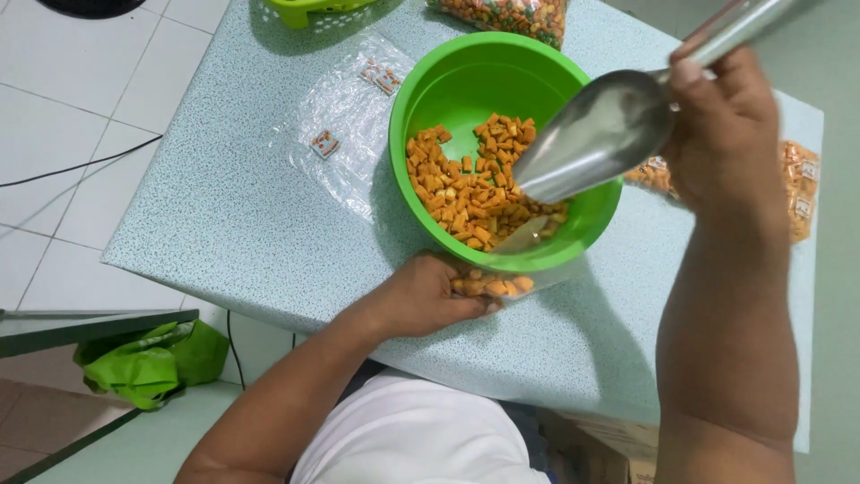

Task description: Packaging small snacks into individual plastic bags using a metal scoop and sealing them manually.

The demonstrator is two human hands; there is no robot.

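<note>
Speckled table (224, 206): green bowl (448, 81) holds orange snacks (466, 188).

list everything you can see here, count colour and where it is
bowl: one, bright green, middle of the table
snack pieces: many, orange, inside the bowl
scoop: one, silver metal, tilted over the bowl's right rim
small bag: one, clear, partly filled with orange pieces, at the bowl's near rim
empty bags: a loose pile, clear plastic, left of the bowl
filled packets: several, orange, right edge of the table
large bag of mixed pieces: one, clear, top edge
basket: one, lime green, top edge
table: one, speckled pale blue-green
crumpled bag: one, green, floor at left
left hand: holds the small bag
right hand: grips the scoop's handle
</note>
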